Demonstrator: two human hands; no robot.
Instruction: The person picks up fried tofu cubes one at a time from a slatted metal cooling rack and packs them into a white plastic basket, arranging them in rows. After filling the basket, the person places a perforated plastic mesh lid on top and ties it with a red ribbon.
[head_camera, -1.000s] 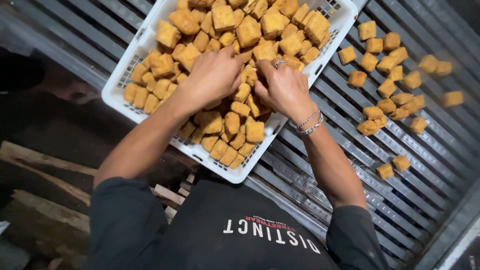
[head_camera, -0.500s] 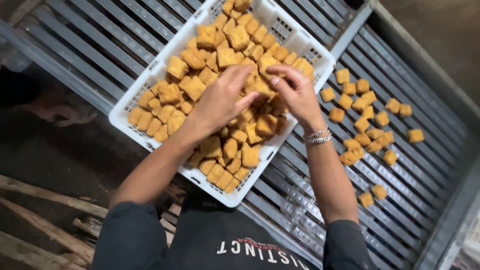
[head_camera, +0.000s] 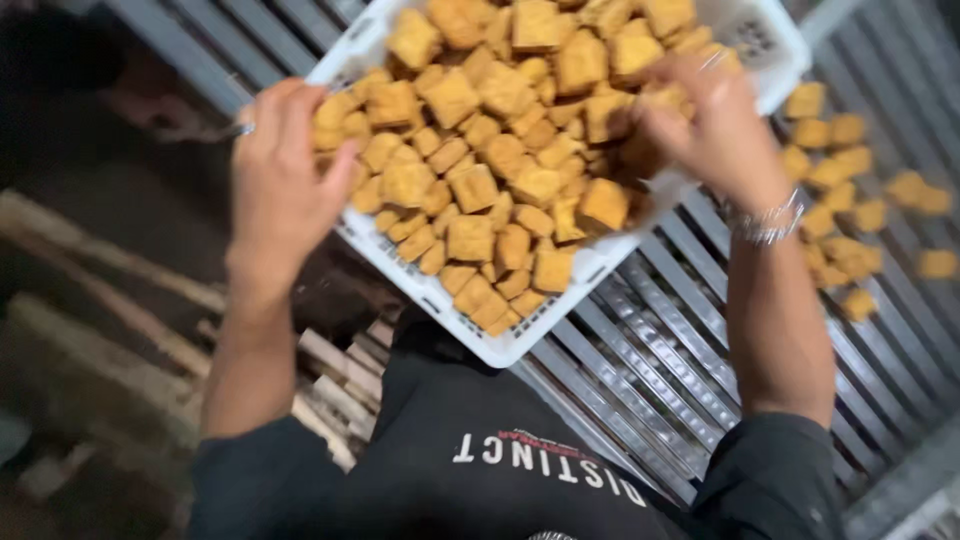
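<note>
The white perforated crate, heaped with golden fried cubes over the slatted metal rack, is gripped at its rims by the left hand and right hand; it is judged stiff but heavy, its cubes soft and crumbly.

I saw a dim, warm picture smeared by motion. My left hand and right hand were both blurred, the cubes between them soft-edged. Left of my left hand everything sank into near-black shadow. Right of my right hand, the slats caught faint light.
</note>
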